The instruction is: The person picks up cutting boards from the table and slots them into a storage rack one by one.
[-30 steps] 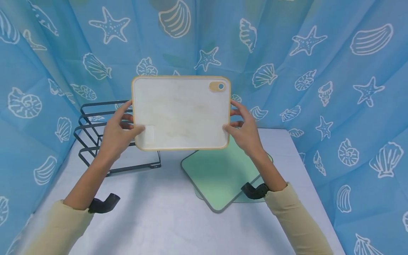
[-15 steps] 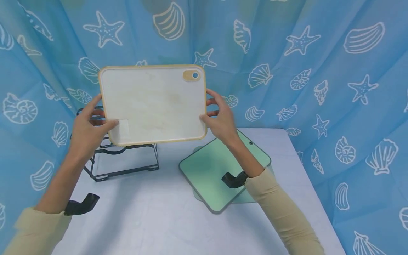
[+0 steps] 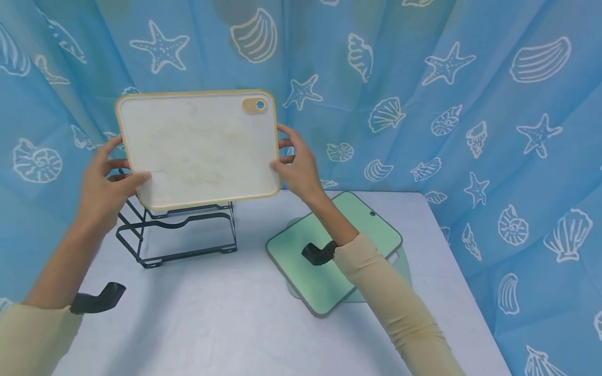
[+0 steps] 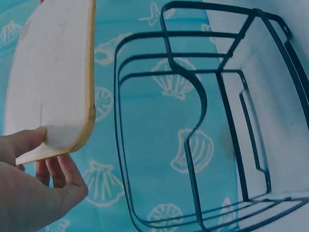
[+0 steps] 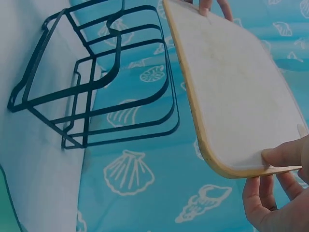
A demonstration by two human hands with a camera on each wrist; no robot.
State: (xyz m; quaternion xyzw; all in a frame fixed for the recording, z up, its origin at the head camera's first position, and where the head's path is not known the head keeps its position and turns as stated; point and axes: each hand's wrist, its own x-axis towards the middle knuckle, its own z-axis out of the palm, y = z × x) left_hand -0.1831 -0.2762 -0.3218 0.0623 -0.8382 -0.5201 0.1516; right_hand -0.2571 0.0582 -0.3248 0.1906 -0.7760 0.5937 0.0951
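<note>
The blue curtain [image 3: 404, 31], printed with white shells and starfish, hangs behind the white table [image 3: 221, 318]. On the table's left stands the black wire rack [image 5: 72, 92]; to its right one green board [image 3: 320, 261] lies askew on another, the lower board [image 3: 403, 271]. The white board [image 3: 197, 146] is in the air, its face to the person, apart from the rack and hiding its upper part in the head view. Over the last second it has gone left and up from the table's middle, so the work, I judge, now sits by the rack; the green pair has stayed put. The left hand [image 3: 103, 183] and right hand [image 3: 299, 169] each pinch a short edge, thumb on the face, fingers curled behind. Smaller still are the tan patch [image 3: 249, 106] around a corner hole and, by the left thumb, a faint rectangle, perhaps a label. No brand or writing can be read.
</note>
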